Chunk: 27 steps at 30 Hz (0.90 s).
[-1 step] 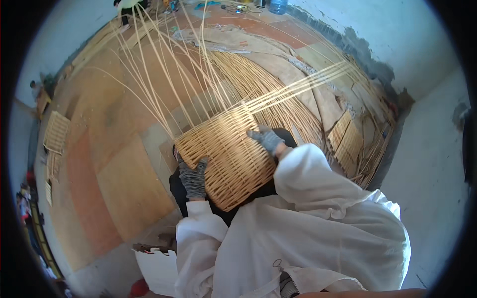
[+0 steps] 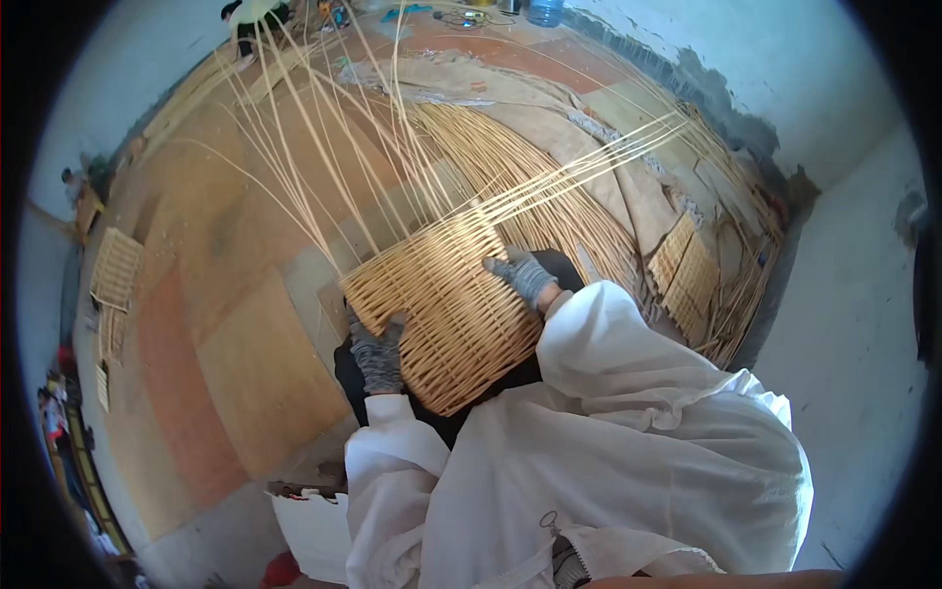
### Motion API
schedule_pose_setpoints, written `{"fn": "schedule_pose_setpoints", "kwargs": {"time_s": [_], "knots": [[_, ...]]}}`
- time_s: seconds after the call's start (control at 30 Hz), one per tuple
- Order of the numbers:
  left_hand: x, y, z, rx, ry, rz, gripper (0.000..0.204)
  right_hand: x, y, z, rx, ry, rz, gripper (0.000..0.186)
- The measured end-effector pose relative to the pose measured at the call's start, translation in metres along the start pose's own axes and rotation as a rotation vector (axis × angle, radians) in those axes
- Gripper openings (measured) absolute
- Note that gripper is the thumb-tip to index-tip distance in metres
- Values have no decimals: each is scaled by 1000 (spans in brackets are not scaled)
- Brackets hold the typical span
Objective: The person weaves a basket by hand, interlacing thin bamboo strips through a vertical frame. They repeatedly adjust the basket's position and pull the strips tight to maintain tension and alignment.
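Observation:
A square woven wicker panel (image 2: 444,312) rests over the dark cloth (image 2: 351,381) on my lap, with long loose rods (image 2: 304,172) fanning out from its far edge and a group of pale rods (image 2: 589,167) running off to the upper right. My left hand (image 2: 375,351), in a grey knit glove, grips the panel's left edge, thumb on top and other fingers partly hidden. My right hand (image 2: 522,277), gloved alike, grips the right edge higher up, thumb over the weave.
A large bundle of rods (image 2: 530,196) lies beyond the panel on crumpled sheeting (image 2: 510,83). Woven pieces lie at right (image 2: 687,285) and far left (image 2: 116,265). A co-worker (image 2: 250,34) is bent over at the top. A white board (image 2: 304,530) is at lower left.
The panel and both my hands have shifted very slightly up and to the left in the picture, with the grip unchanged.

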State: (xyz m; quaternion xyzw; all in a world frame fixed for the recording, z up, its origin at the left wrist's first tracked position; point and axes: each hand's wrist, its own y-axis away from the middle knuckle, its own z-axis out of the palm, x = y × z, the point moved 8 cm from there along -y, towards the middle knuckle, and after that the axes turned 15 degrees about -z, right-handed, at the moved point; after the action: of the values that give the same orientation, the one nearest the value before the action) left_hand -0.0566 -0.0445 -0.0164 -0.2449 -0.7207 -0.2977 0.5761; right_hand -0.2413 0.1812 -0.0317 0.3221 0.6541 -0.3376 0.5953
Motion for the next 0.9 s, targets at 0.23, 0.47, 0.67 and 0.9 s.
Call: {"fn": "schedule_pose_setpoints", "kwargs": {"time_s": [0.23, 0.47, 0.67, 0.9], "knots": [[66, 48, 1, -49, 251, 119, 72, -42, 36, -7, 126, -139, -291, 55], [99, 64, -3, 469, -334, 379, 59, -97, 29, -8, 164, 359, -513, 52], [194, 38, 83, 306, -1031, 750, 55, -205, 18, 12, 33, 907, -999, 49], [179, -4, 143, -12, -1330, 430, 57, -179, -29, -7, 0, 1178, -864, 57]]}}
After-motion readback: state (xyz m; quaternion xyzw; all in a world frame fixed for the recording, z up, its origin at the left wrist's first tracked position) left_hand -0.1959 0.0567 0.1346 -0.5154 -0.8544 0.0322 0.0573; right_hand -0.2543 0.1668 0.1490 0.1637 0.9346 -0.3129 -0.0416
